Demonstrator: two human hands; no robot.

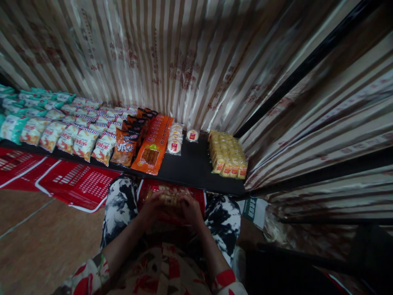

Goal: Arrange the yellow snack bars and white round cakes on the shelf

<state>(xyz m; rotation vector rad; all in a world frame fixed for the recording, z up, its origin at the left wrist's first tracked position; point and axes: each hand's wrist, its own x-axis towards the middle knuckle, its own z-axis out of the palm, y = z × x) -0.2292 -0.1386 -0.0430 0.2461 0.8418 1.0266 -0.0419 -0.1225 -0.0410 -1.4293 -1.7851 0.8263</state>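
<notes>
Head view, person squatting/seated at a low black shelf.

1. Hands. Left hand and right hand meet at centre, over a red basket between the knees. Both are curled onto one small pack of yellowish snacks. Fingers of both hands: narrow, closed on the pack ends; exact grip pts are too dark to tell.

2. Pack pos. Pack sits between the two hands, touching both. Long axis runs approx. left-right, hand to hand. Neither hand is clearly nearer: each has one end. Whether the pack rests on other basket contents or is lifted clear: cannot tell.

3. Shelf, rel. to fingers. Directly beyond the fingers: bare black shelf area. Beyond and to the right: block of matching yellow packs, stacked in rows, well apart from the hands. Beyond and slightly left: round white rice-cracker packs, then a long orange pack, long axis pointing away from the person. Further left: rows of chip bags.

4. Other. Flattened red baskets lie on the floor to the left of the left hand. Striped curtain backs the shelf.
</notes>
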